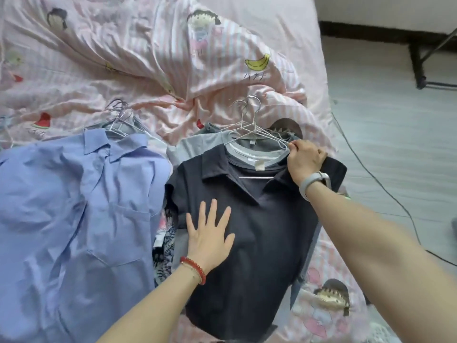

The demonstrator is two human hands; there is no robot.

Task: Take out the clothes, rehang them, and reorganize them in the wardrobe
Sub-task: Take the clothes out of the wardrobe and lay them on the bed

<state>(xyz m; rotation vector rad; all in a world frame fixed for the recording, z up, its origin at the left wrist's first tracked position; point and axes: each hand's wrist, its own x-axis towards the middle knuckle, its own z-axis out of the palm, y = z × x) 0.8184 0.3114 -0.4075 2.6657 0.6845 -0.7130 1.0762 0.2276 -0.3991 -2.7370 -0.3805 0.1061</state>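
From the head view, a dark polo shirt [259, 231] lies flat on the bed [319, 58], its collar toward the rumpled pink cartoon-print duvet [148, 58]. Everything else is easiest placed from that shirt. The left hand [210, 236] rests on its chest panel with fingers spread and straight, pressing the cloth flat rather than holding it. The right hand [305, 159], a pale wristband [314, 181] on its wrist, sits at the shirt's far shoulder, its grip curled and pinching the end of a thin wire hanger [257, 134] that lies just above the collar. Several such hangers seem bunched there; I cannot count them. Under the collar peek the necklines of grey T-shirts [254, 154], stacked beneath the polo. To the shirt's left, touching its sleeve, lies a light blue button-up shirt [74, 206] with more wire hangers [121, 120] at its collar. A patterned garment [165, 246] shows in the gap between the two.

The polo looks light, soft and limp, so it would probably sag and slide if lifted by one edge. Taking it at the shoulders or collar seems the sound place. The wire hanger looks thin and springy, likely to snag the neckline or tangle with its neighbours, so its shoulder arm or hook is probably the best hold. A red bead bracelet [195, 268] circles the left wrist.
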